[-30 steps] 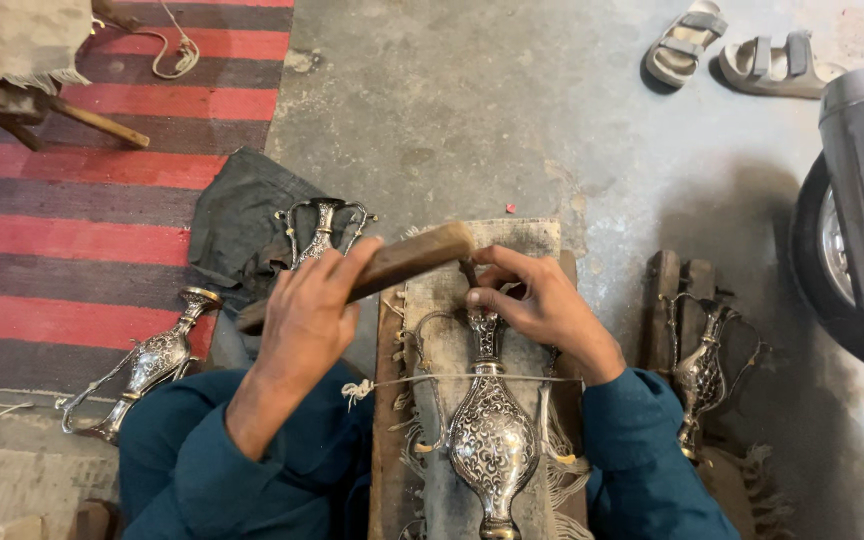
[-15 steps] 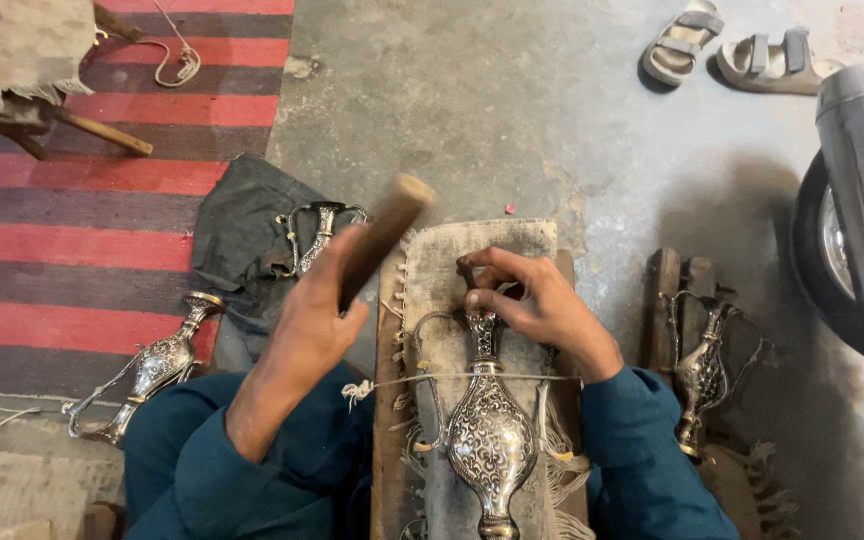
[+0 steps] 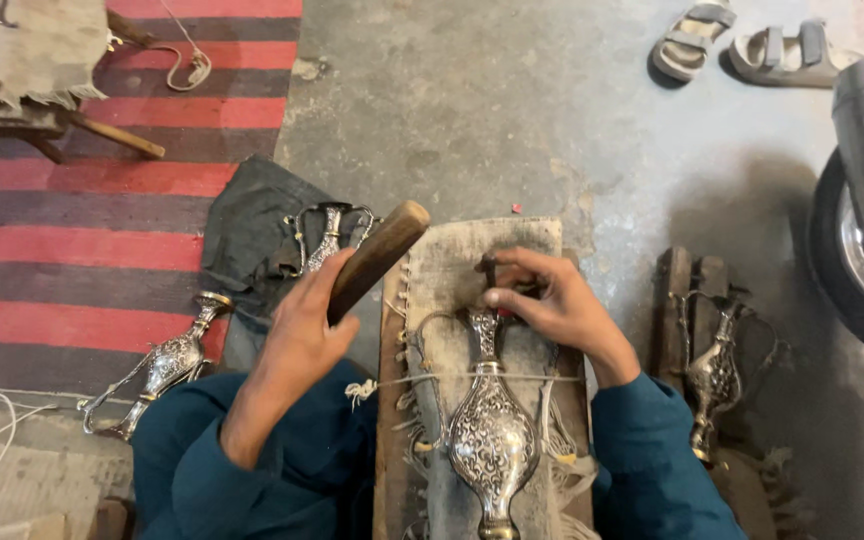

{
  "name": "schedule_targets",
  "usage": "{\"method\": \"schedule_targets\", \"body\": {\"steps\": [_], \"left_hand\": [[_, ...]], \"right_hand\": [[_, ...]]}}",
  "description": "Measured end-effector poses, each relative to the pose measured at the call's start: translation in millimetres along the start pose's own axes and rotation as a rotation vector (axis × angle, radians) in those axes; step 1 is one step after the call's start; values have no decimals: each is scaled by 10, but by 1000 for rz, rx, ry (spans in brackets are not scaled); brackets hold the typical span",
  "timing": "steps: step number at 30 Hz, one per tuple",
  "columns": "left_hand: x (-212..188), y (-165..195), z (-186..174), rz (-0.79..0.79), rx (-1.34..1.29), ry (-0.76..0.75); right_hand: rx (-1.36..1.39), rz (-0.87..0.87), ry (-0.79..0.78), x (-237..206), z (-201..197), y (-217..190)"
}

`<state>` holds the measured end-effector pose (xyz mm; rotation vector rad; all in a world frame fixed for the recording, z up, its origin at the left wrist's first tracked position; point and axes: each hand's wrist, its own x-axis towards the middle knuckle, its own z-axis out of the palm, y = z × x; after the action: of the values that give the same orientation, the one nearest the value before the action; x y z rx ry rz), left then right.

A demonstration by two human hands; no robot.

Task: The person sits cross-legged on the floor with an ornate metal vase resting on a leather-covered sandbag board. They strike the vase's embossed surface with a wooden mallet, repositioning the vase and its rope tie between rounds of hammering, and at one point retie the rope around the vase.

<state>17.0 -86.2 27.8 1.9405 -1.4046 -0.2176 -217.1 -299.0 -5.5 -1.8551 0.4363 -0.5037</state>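
Left hand [image 3: 302, 335]: fist wrapped around wooden mallet [image 3: 377, 258], head raised up-right.
Right hand [image 3: 552, 305]: fingertips pinching a small punch [image 3: 490, 272] upright on the vase neck.
Silver vase [image 3: 487, 420]: tied onto padded board [image 3: 452, 260], long axis toward the person; mallet left of punch.

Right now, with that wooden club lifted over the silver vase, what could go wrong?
The wooden mallet is raised in the left hand, while the right hand pinches a small tool at the neck of the ornate metal vase. A blow that lands off the tool could catch those fingers. A glancing blow might also dent the thin neck or curved handles. Only a string seems to tie the vase to the padded board, so it could shift.
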Motion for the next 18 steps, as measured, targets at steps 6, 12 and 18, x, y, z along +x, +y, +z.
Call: {"method": "schedule_targets", "body": {"steps": [6, 12, 18], "left_hand": [[-62, 144, 33, -309, -111, -187], [70, 317, -60, -280, -127, -190], [161, 390, -125, 83, 486, -212]], "right_hand": [[-63, -6, 5, 11, -27, 57], [-46, -6, 13, -14, 11, 35], [-46, -8, -8, -10, -5, 47]]}}
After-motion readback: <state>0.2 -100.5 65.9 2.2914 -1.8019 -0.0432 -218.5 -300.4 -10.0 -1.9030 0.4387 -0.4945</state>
